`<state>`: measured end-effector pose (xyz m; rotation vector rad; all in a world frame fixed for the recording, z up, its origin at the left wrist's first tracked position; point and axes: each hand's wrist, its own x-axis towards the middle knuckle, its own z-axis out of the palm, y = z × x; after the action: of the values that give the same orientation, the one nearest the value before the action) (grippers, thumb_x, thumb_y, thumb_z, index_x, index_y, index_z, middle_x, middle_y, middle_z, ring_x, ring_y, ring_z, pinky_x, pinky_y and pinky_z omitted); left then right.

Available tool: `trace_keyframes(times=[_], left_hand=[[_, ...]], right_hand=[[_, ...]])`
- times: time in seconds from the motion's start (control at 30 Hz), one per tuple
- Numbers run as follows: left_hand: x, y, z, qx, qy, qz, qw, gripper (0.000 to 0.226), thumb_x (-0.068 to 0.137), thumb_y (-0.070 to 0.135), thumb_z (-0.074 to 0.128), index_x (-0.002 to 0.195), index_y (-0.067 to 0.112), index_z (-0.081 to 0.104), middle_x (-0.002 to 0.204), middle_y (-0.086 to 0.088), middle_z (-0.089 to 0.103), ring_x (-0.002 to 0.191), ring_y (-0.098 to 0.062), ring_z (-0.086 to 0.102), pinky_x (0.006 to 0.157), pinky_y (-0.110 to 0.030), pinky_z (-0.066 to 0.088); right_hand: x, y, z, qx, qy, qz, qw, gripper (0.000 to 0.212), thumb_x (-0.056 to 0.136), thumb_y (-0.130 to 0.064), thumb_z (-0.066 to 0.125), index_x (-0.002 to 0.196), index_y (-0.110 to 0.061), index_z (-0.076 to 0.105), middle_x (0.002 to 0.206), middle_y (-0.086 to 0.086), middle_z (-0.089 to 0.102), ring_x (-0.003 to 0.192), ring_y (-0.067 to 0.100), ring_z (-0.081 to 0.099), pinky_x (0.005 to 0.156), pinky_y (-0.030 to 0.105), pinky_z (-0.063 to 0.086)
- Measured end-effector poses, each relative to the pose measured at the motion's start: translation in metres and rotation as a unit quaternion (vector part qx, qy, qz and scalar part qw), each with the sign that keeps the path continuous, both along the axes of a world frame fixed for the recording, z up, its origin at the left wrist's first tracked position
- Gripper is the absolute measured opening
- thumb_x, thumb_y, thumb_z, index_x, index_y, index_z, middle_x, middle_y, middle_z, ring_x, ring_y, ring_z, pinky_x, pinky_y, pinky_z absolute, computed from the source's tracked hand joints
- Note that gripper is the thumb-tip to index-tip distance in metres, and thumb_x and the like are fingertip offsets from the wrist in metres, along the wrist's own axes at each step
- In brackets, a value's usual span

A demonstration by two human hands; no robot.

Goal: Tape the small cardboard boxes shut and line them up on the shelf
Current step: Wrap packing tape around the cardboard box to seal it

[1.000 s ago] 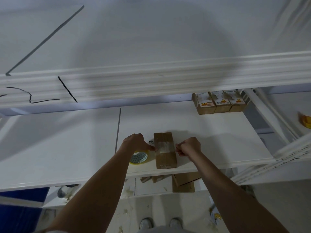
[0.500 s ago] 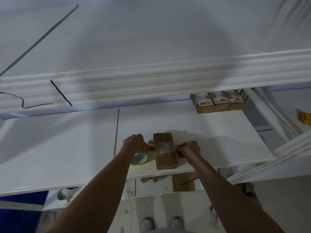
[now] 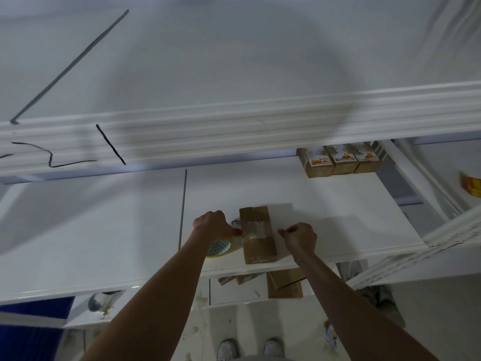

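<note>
A small brown cardboard box (image 3: pixel 258 242) lies near the front edge of the white shelf (image 3: pixel 338 217), with a strip of clear tape across its middle. My left hand (image 3: pixel 212 225) is curled, its fingertips pressing the tape end against the box's left edge. A short gap separates my right hand (image 3: pixel 298 238) from the box's right side; its fingers are pinched together and I see nothing between them. A yellow tape roll (image 3: pixel 220 248) lies flat under my left wrist. Three labelled boxes (image 3: pixel 339 162) stand side by side at the shelf's back right.
An upper shelf's moulded front edge (image 3: pixel 234 126) overhangs the back of the work shelf. Loose cardboard pieces (image 3: pixel 285 284) lie on a lower level below the shelf front. A yellow object (image 3: pixel 472 185) sits at the far right. A white slanted frame (image 3: pixel 416 246) borders the shelf's right end.
My right hand has come off the box's right edge and moved a little to the right. My left hand stays pressed on the left edge. The box has not moved.
</note>
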<state>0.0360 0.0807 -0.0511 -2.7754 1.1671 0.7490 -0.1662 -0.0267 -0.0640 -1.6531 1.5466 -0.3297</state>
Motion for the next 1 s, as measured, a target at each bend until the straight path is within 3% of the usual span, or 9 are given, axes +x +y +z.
trace_keyframes(times=[0.1, 0.17, 0.3, 0.4, 0.57, 0.73, 0.8, 0.9, 1.0], left_hand=[[0.0, 0.0, -0.001, -0.002, -0.001, -0.001, 1.0, 0.086, 0.062, 0.088, 0.063, 0.107, 0.016, 0.06, 0.093, 0.0, 0.063, 0.085, -0.021, 0.062, 0.085, -0.035, 0.053], [0.001, 0.0, -0.002, -0.001, -0.001, 0.001, 1.0, 0.086, 0.061, 0.089, 0.063, 0.107, 0.016, 0.059, 0.093, -0.001, 0.064, 0.085, -0.021, 0.062, 0.084, -0.034, 0.052], [0.0, -0.001, -0.002, 0.005, -0.001, 0.006, 1.0, 0.084, 0.06, 0.088, 0.063, 0.103, 0.016, 0.056, 0.098, -0.003, 0.067, 0.085, -0.021, 0.061, 0.081, -0.033, 0.05], [-0.001, -0.003, -0.002, 0.0, 0.0, 0.009, 1.0, 0.086, 0.062, 0.086, 0.065, 0.109, 0.014, 0.059, 0.102, -0.005, 0.068, 0.084, -0.021, 0.06, 0.079, -0.033, 0.047], [-0.003, -0.003, -0.002, -0.003, 0.013, 0.009, 1.0, 0.084, 0.064, 0.083, 0.067, 0.111, 0.014, 0.06, 0.103, -0.003, 0.069, 0.088, -0.021, 0.061, 0.076, -0.032, 0.045], [-0.001, -0.003, 0.0, -0.012, 0.035, -0.004, 0.999, 0.082, 0.064, 0.081, 0.069, 0.11, 0.014, 0.06, 0.101, -0.003, 0.069, 0.092, -0.021, 0.065, 0.077, -0.032, 0.046], [0.004, -0.001, -0.001, -0.016, 0.069, -0.005, 0.997, 0.079, 0.066, 0.078, 0.07, 0.106, 0.012, 0.063, 0.093, -0.002, 0.068, 0.087, -0.021, 0.066, 0.075, -0.032, 0.049], [0.017, 0.003, 0.0, -0.029, 0.124, 0.001, 0.992, 0.06, 0.076, 0.068, 0.069, 0.097, 0.012, 0.068, 0.087, -0.002, 0.067, 0.081, -0.019, 0.067, 0.077, -0.032, 0.055], [0.029, 0.008, 0.007, -0.036, 0.142, -0.019, 0.989, 0.049, 0.088, 0.06, 0.062, 0.095, 0.013, 0.07, 0.089, -0.003, 0.065, 0.084, -0.019, 0.064, 0.078, -0.028, 0.052]], right_hand=[[0.012, 0.011, 0.013, -0.107, 0.017, 0.033, 0.994, 0.011, 0.092, -0.016, 0.071, 0.09, -0.005, 0.073, 0.084, 0.006, 0.072, 0.076, 0.02, 0.069, 0.065, 0.024, 0.048], [0.023, 0.018, 0.022, -0.119, 0.074, 0.084, 0.986, 0.012, 0.096, -0.016, 0.065, 0.09, -0.007, 0.07, 0.083, 0.004, 0.07, 0.075, 0.019, 0.067, 0.06, 0.024, 0.048], [0.044, 0.03, 0.033, -0.08, 0.188, 0.198, 0.959, 0.012, 0.1, -0.009, 0.054, 0.104, -0.005, 0.065, 0.101, 0.008, 0.069, 0.094, 0.023, 0.068, 0.069, 0.027, 0.048], [0.057, 0.031, 0.036, -0.044, 0.21, 0.198, 0.957, 0.017, 0.099, -0.016, 0.058, 0.11, -0.006, 0.066, 0.108, 0.01, 0.07, 0.098, 0.024, 0.067, 0.077, 0.031, 0.054], [0.079, 0.027, 0.043, 0.046, 0.212, 0.185, 0.958, 0.039, 0.096, -0.037, 0.062, 0.121, -0.007, 0.063, 0.115, 0.009, 0.068, 0.103, 0.025, 0.066, 0.072, 0.03, 0.046], [0.097, 0.024, 0.048, 0.112, 0.264, 0.199, 0.937, 0.048, 0.099, -0.028, 0.059, 0.139, -0.002, 0.05, 0.132, 0.014, 0.06, 0.116, 0.027, 0.061, 0.099, 0.036, 0.05], [0.099, 0.022, 0.052, 0.118, 0.278, 0.223, 0.927, 0.047, 0.102, -0.024, 0.055, 0.142, -0.002, 0.048, 0.133, 0.014, 0.057, 0.114, 0.026, 0.06, 0.096, 0.034, 0.05], [0.098, 0.024, 0.047, 0.148, 0.308, 0.232, 0.911, 0.044, 0.099, -0.029, 0.055, 0.138, -0.007, 0.051, 0.105, 0.01, 0.057, 0.083, 0.024, 0.055, 0.071, 0.033, 0.045], [0.103, 0.025, 0.019, 0.135, 0.264, 0.22, 0.929, 0.046, 0.094, -0.041, 0.057, 0.13, -0.012, 0.057, 0.112, 0.013, 0.06, 0.099, 0.034, 0.059, 0.085, 0.044, 0.05]])
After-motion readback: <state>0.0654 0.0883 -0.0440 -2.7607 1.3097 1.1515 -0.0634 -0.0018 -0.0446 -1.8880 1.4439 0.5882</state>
